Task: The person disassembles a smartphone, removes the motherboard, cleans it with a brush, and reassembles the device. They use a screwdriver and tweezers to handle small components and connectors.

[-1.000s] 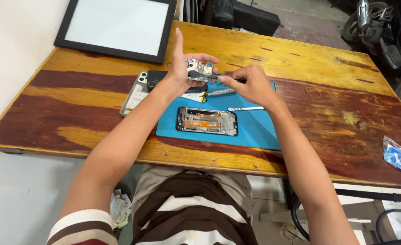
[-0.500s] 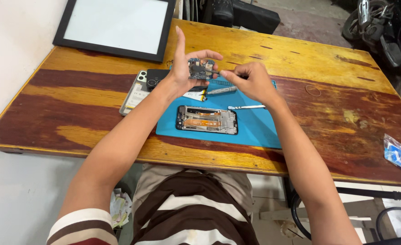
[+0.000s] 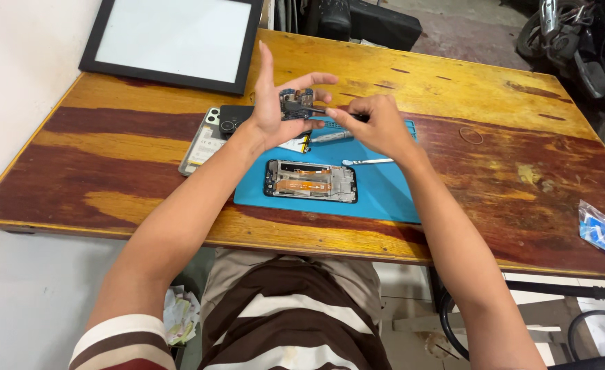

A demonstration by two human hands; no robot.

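The left hand [image 3: 275, 113] pinches a small circuit board [image 3: 297, 104] above the blue mat [image 3: 384, 195]; the right hand [image 3: 377, 127], fingers closed on a thin tool [image 3: 316, 109], touches it. Below lie an opened phone [image 3: 310, 181], tweezers [image 3: 367, 162] and a back cover [image 3: 206, 140] on the wooden table [image 3: 508, 157].

Left hand [image 3: 275, 109] raised over the bench [image 3: 453, 89], grip closed on a small circuit board [image 3: 295, 103], index finger straight up. Right hand [image 3: 377, 127] pinches a thin dark tool [image 3: 316, 109], tip touching the board. Below them, opened phone frame [image 3: 310, 181] lies flat on blue mat [image 3: 384, 192]; silver tweezers [image 3: 367, 162] just beside it. Phone back cover [image 3: 210, 137] left of mat. Black-framed panel [image 3: 172, 41] at far left corner. Plastic bag [image 3: 603, 233] at right edge.
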